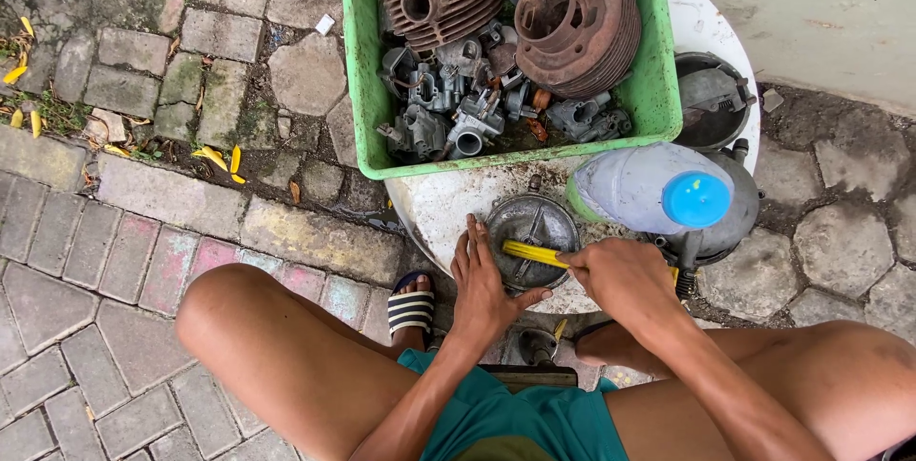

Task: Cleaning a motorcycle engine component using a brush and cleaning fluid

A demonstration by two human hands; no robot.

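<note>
A round grey metal cover lies on the white round table in front of me. My left hand rests flat against its near left rim, fingers spread. My right hand is closed around a yellow-handled tool whose handle lies across the cover. I cannot tell what kind of tip the tool has.
A green plastic crate at the back holds rusty finned cylinders and grey carburettor parts. A grey plastic bottle with a blue cap lies to the right, over dark metal housings. Paving stones surround the table; my knees flank it.
</note>
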